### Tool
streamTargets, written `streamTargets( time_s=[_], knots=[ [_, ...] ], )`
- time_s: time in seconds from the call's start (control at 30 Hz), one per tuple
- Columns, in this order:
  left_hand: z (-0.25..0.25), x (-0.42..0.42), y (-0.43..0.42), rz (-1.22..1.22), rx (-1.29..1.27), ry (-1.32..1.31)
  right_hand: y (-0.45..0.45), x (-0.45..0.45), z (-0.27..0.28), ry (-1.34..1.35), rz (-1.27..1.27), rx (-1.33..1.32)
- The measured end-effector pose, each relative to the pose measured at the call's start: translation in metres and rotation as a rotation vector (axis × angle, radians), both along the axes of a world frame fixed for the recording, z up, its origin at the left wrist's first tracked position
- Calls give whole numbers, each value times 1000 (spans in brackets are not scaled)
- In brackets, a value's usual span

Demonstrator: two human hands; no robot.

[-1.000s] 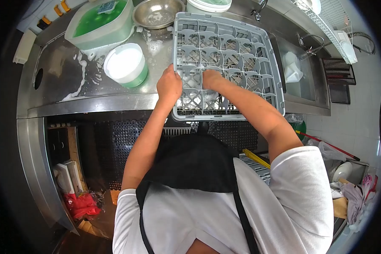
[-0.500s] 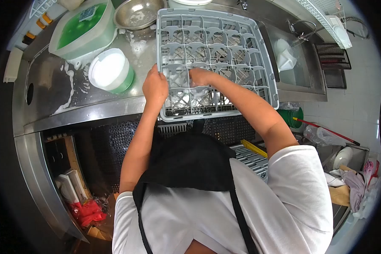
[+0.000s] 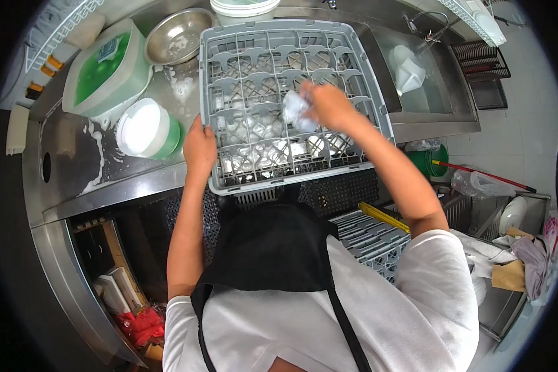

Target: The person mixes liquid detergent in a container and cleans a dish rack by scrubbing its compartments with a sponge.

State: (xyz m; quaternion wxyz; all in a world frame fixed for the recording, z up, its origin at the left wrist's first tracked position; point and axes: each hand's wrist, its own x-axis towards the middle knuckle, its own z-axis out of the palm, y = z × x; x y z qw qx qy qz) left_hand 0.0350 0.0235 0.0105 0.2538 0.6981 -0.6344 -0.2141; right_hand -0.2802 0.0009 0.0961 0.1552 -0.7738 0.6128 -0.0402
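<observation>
A grey compartment rack point(image 3: 279, 186) lies on the steel counter, its near side reaching past the counter's front edge. My left hand point(image 3: 200, 149) is closed on the rack's left rim. Over the middle of the rack, my right hand point(image 3: 332, 105) is closed on a crumpled white cloth or pad point(image 3: 297, 111), which is blurred. Clear, glass-like pieces show in the rack's nearer left compartments, partly hidden by the grid.
Left of the rack are a white-and-green bucket point(image 3: 147, 129), a tub of green liquid point(image 3: 105, 71) and a steel bowl point(image 3: 181, 37). The sink point(image 3: 428, 99) is on the right. Beneath the counter, a yellow-edged rack point(image 3: 384, 217) stands near a green bin point(image 3: 429, 158).
My right hand has come up out of a compartment and moved right, with the white item now showing in it. My left hand still holds the rim. The whole view has shifted.
</observation>
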Motion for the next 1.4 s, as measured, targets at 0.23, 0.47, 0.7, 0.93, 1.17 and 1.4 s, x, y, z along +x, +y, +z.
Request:
streamTargets(
  time_s=[0.23, 0.47, 0.7, 0.93, 1.17, 1.4],
  knots=[
    [-3, 2, -1, -19, -52, 8, -22, 18, -90, 183, 304, 145],
    [-6, 3, 0, 23, -21, 55, -10, 15, -66, 184, 250, 180],
    [6, -1, 0, 61, 34, 68, -25, 5, -93, 67, 391, 568],
    [6, 5, -2, 50, 11, 72, -36, 12, -117, -167, 321, 810],
    [3, 8, -1, 37, -14, 79, -28, 27, -123, 236, 183, 454],
    [-2, 1, 2, 43, -27, 96, -30, 24, -130, 401, 107, 323]
  ],
)
